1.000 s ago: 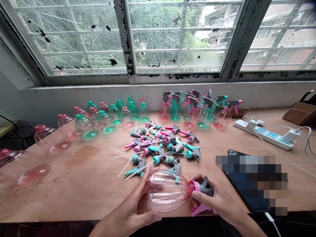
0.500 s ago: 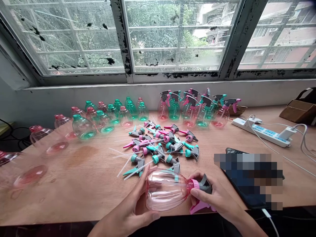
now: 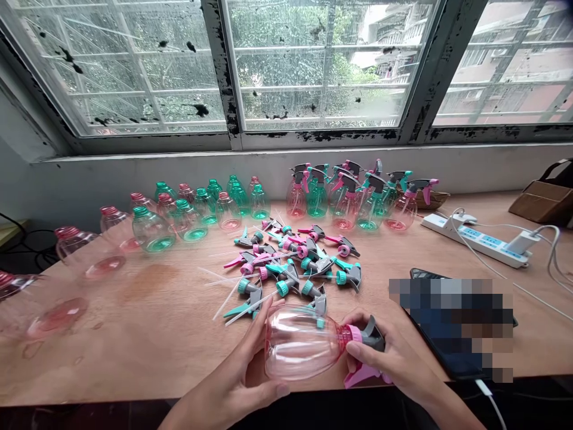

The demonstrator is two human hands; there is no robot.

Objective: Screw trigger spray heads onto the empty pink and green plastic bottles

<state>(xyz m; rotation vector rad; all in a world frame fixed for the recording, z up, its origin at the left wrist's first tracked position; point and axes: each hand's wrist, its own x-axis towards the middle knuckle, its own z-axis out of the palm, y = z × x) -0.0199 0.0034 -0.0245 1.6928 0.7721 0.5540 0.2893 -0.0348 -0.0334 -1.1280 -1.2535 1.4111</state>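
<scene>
A clear pink bottle (image 3: 299, 343) lies on its side at the near edge of the wooden table (image 3: 147, 304). My left hand (image 3: 248, 373) is wrapped round its base end. My right hand (image 3: 394, 358) grips the grey and pink spray trigger head (image 3: 369, 343) fitted on the bottle's neck. Just beyond the bottle lies a loose pile of trigger heads (image 3: 290, 263) in pink, teal and grey, with thin white dip tubes sticking out.
Several capless pink and green bottles (image 3: 188, 212) stand at the back left, and several finished spray bottles (image 3: 353, 200) at the back centre. A phone (image 3: 452, 322) on a cable lies right of my hands. A power strip (image 3: 478, 242) and a brown box (image 3: 544, 203) sit far right.
My hands and the bottle have barely moved; the view has shifted a little. The right hand's fingers have slightly changed their hold round the trigger head's collar.
</scene>
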